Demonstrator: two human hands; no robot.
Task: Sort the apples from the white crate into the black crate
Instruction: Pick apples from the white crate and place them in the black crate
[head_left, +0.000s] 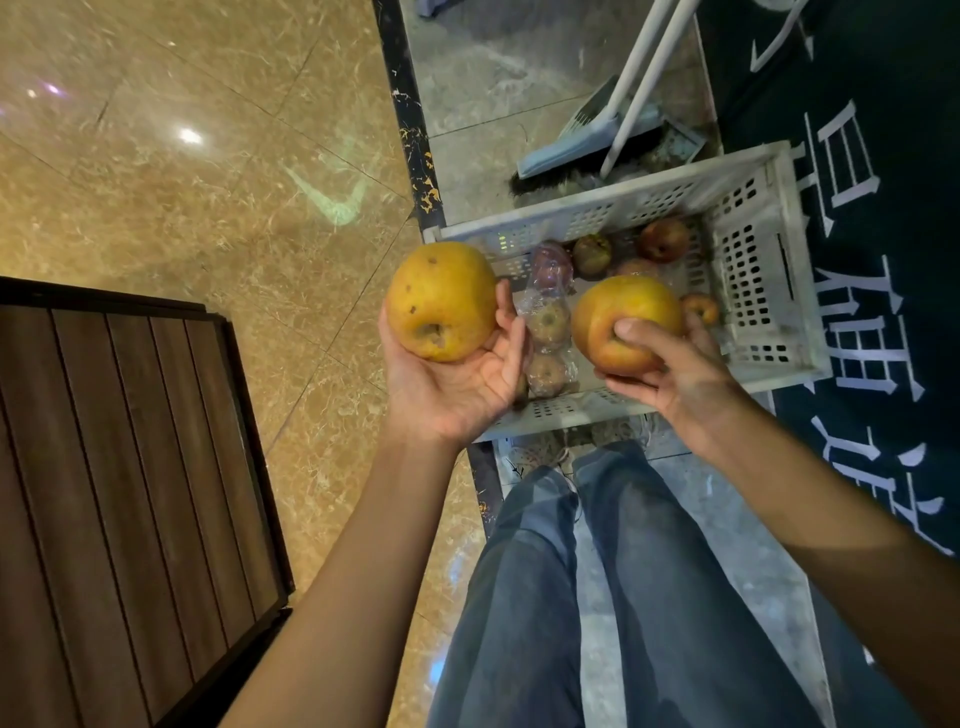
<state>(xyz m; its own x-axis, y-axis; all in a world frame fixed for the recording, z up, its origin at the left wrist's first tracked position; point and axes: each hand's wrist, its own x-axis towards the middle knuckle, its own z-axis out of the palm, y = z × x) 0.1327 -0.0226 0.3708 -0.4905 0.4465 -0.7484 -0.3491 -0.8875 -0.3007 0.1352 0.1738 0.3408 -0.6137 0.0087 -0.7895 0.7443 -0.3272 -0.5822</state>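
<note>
My left hand (457, 379) lies palm up and cradles a large yellow apple (440, 300) with dark spots, just left of the white crate (758, 270). My right hand (670, 371) grips a second yellow-orange apple (626, 317) above the crate, thumb pressed at its stem end. Inside the crate lie several smaller reddish and brownish apples (664, 239), some of them wrapped in a clear plastic bag (546, 322). No black crate is in view.
A blue dustpan (582, 140) and a broom with white handles (649, 78) lean behind the crate. A dark mat with white characters (857, 208) lies to the right. A dark wooden slatted panel (119, 493) sits on the marble floor at left. My jeans-clad legs (597, 597) are below.
</note>
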